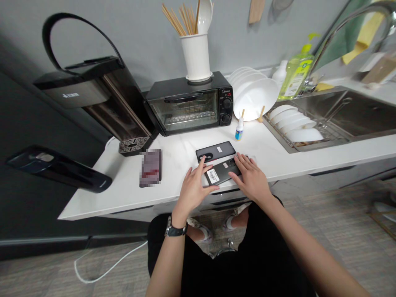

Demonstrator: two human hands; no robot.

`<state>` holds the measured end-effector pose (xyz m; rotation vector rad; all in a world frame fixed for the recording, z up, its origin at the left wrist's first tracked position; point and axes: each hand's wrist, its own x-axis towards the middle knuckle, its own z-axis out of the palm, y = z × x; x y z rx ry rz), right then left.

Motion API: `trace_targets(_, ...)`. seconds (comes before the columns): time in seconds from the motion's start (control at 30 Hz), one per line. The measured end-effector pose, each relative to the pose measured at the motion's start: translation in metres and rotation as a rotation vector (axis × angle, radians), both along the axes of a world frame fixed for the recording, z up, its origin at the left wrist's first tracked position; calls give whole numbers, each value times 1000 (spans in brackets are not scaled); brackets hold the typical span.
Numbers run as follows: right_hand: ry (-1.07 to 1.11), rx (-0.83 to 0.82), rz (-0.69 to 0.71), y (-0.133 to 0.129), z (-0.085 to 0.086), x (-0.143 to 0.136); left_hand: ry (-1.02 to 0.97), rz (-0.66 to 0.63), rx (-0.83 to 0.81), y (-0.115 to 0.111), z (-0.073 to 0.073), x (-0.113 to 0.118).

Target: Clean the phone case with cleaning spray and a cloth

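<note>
A dark grey smartphone lies back up near the counter's front edge, with white labels on it. My left hand spans its left end, thumb at the near edge and fingers toward the far edge. Over the right end rests my right hand, its fingers at the far corner and thumb along the near side. Just behind lies a second flat dark piece with an oval camera area; whether it is a phone or only a case, I cannot tell. My left forefinger reaches its left end. A small white-and-blue bottle stands upright beyond.
Along the wall stand a drinks machine, a toaster oven and racked white plates. A dark flask-shaped object and a blurred packet are at left. At right is a sink with bowls.
</note>
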<state>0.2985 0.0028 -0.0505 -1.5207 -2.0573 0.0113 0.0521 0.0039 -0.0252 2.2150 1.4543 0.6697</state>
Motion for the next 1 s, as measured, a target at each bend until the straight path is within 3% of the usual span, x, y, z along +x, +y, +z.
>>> trace_targets(0.1, 26, -9, 62, -3, 6, -44, 1, -13, -4, -1, -2, -1)
trace_targets(0.17, 39, -39, 173, -14, 11, -79, 3, -20, 7, -2, -4, -2)
trace_targets(0.27, 89, -60, 209, -34, 18, -112, -20, -2, 40, -3, -6, -4)
trace_targets(0.37, 116, -78, 252, -48, 19, -108, -27, -10, 44, -2, -6, -4)
trace_targets(0.5, 64, -85, 296, -48, 12, -61, -21, -15, 16, -3, -3, -2)
trace_targets(0.63, -32, -24, 117, -27, 3, -9, -47, 10, -1, -3, 2, 1)
trace_targets(0.7, -53, -6, 20, -13, -1, 4, -45, 10, -12, -3, 4, 3)
trace_targets(0.8, -42, 10, -41, 1, -2, -10, -38, 11, -11, -3, 4, 3)
trace_targets(1.0, 29, -26, 127, -19, 8, -97, -14, -20, 30, -3, -5, -4)
